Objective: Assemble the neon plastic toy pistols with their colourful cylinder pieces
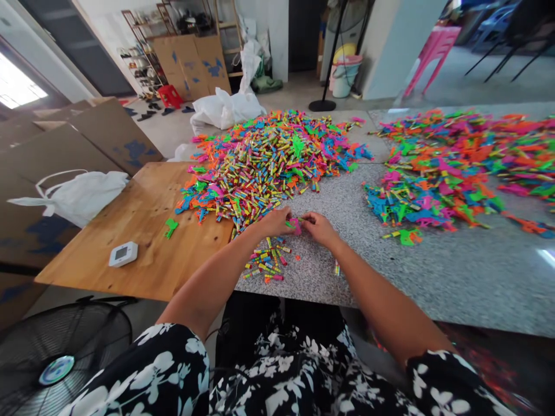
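Observation:
My left hand (pixel 276 222) is closed in a pinch on a small pink plastic toy piece (pixel 295 226), just above the grey speckled table. Close by on its right, my right hand (pixel 319 229) has its fingers pinched at the piece's edge. A yellow-green bit shows between the hands, and what the right fingertips grip is too small to name. Several short printed tubes (pixel 269 264) lie loose below my left hand. Beyond both hands rises a big heap of printed tubes and bright plastic pieces (pixel 264 167).
On the right lies another heap of bright plastic toys (pixel 437 185). A green toy-gun-shaped piece (pixel 170 227) and a white digital timer (pixel 124 254) rest on the wooden board (pixel 147 202). A white bag (pixel 82 196), cardboard boxes (pixel 108 136) and a black fan (pixel 65 358) stand left.

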`<state>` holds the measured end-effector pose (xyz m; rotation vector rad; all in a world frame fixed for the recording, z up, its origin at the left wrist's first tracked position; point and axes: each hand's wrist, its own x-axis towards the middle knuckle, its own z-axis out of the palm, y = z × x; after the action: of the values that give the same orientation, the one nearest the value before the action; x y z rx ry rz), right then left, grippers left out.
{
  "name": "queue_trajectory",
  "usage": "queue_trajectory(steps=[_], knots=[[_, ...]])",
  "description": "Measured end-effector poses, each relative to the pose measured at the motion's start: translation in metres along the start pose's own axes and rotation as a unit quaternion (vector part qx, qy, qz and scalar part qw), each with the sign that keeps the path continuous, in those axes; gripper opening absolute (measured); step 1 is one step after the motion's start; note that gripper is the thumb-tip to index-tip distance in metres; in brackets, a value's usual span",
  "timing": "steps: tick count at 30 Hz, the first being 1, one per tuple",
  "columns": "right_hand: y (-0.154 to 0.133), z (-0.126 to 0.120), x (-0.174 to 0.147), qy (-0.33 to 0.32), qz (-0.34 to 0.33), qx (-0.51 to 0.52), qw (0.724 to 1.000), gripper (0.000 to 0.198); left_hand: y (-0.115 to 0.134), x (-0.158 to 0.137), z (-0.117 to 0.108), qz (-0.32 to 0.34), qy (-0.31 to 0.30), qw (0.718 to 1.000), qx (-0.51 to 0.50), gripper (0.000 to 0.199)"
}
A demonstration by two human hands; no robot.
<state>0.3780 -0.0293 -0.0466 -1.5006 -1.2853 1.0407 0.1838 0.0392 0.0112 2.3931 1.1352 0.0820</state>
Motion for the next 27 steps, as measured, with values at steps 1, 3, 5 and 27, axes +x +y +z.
queue_trajectory(steps=[1, 3, 5, 27], knots=[[-0.001, -0.001, -0.003, -0.006, 0.019, 0.041, 0.999, 0.017, -0.001, -0.001, -0.001, 0.012, 0.006, 0.999, -0.03, 0.05], [-0.004, -0.003, -0.009, -0.021, 0.044, 0.114, 0.992, 0.026, -0.003, -0.002, -0.001, 0.045, 0.012, 0.997, -0.068, 0.042], [-0.006, -0.004, -0.014, -0.027, 0.052, 0.172, 0.983, 0.034, -0.004, -0.004, -0.001, 0.068, 0.007, 0.995, -0.079, 0.037], [-0.032, -0.002, -0.032, 0.004, -0.004, 0.117, 0.993, 0.041, 0.008, -0.014, -0.016, 0.104, 0.037, 0.994, 0.016, 0.047]])
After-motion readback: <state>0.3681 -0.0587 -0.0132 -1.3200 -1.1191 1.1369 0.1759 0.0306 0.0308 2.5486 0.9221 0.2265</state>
